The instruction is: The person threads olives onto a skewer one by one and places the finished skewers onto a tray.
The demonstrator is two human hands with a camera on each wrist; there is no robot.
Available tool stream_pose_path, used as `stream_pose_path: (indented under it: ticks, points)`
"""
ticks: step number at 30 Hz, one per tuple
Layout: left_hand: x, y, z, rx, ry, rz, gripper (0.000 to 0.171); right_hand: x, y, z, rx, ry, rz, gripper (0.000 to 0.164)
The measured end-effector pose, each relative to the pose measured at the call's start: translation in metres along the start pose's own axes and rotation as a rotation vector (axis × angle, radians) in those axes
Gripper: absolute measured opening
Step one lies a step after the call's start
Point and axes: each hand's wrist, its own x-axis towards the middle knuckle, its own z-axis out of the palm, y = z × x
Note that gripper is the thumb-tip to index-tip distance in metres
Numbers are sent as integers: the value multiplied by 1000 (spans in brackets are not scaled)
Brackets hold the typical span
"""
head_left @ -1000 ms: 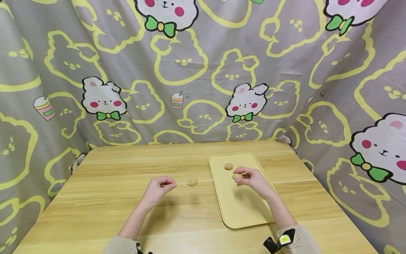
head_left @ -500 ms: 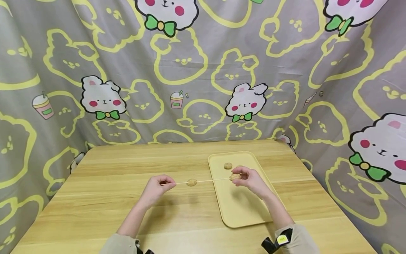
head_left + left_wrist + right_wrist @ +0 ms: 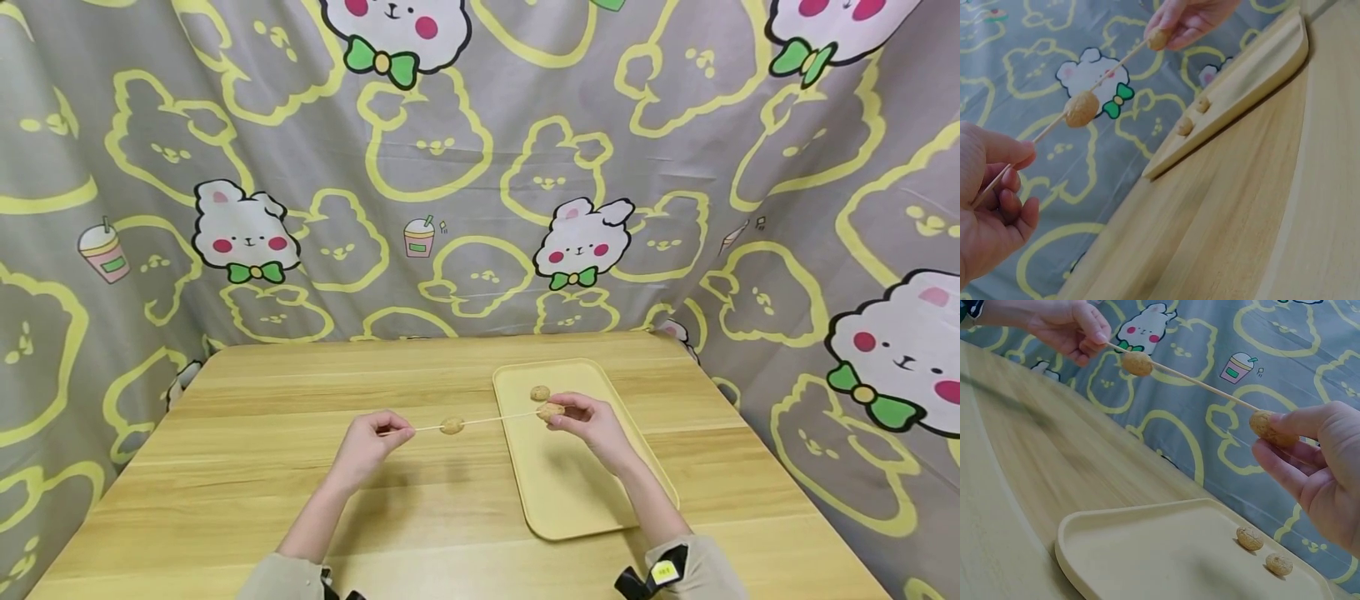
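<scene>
My left hand (image 3: 372,446) pinches a thin wooden skewer (image 3: 498,418) near its left end, holding it roughly level above the table. A brown, wrinkled food ball (image 3: 1082,109) is threaded partway along it, clear of the left fingers. In my right hand (image 3: 596,429), thumb and fingers pinch a second such ball (image 3: 1269,428) at the skewer's other end, over the tray. How deep the tip sits in that ball is hidden. Two more balls lie on the tray, seen in the right wrist view as a left ball (image 3: 1249,538) and a right ball (image 3: 1279,564).
The yellow rectangular tray (image 3: 577,500) with a low raised rim lies on the right part of the wooden table (image 3: 262,400). A grey curtain (image 3: 465,133) printed with rabbits hangs around the table's far side and both flanks.
My right hand has shifted slightly left and up with its ball, and the skewer's right end tilts a little higher. My left hand has barely moved.
</scene>
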Motion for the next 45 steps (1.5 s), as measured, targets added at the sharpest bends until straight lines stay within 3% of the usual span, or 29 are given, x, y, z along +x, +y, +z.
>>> stream_pose_path:
  ticks: [17, 22, 25, 29, 32, 38, 45]
  points:
    - [0, 3, 4, -27, -17, 9, 4, 2, -5, 12, 25, -38, 7, 41]
    - [1, 2, 5, -26, -17, 11, 6, 3, -3, 14, 125, -13, 13, 45]
    - [2, 3, 6, -30, -14, 5, 5, 4, 0, 16, 238, 14, 4, 37]
    - [3, 4, 6, -38, -3, 7, 4, 3, 2, 21, 421, 33, -54, 25]
    - [3, 5, 5, -47, 5, 1, 4, 3, 4, 25, 512, 23, -92, 26]
    - [3, 5, 2, -55, -1, -3, 4, 3, 5, 32, 537, 9, -96, 35]
    - [2, 6, 0, -59, -5, 4, 4, 5, 5, 38, 550, 6, -115, 31]
